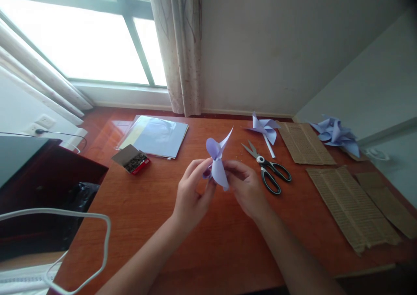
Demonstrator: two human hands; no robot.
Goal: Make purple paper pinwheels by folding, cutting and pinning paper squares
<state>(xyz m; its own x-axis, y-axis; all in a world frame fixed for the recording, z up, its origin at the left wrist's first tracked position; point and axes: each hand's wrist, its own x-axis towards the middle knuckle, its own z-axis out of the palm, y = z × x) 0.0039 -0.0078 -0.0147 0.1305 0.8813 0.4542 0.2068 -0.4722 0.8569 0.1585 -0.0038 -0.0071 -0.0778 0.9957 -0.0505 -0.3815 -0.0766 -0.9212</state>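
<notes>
Holding: left hand (190, 195) and right hand (246, 188) pinch lilac folded-paper pinwheel (217, 162) at its centre.
Handling: light, flimsy, likely crushes easily.

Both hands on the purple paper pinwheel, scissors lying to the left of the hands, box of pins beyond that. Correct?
Not quite. In the head view the scissors lie to the right of the hands, not the left. Both the left hand and right hand do hold the purple paper pinwheel; the box of pins sits left.
</notes>
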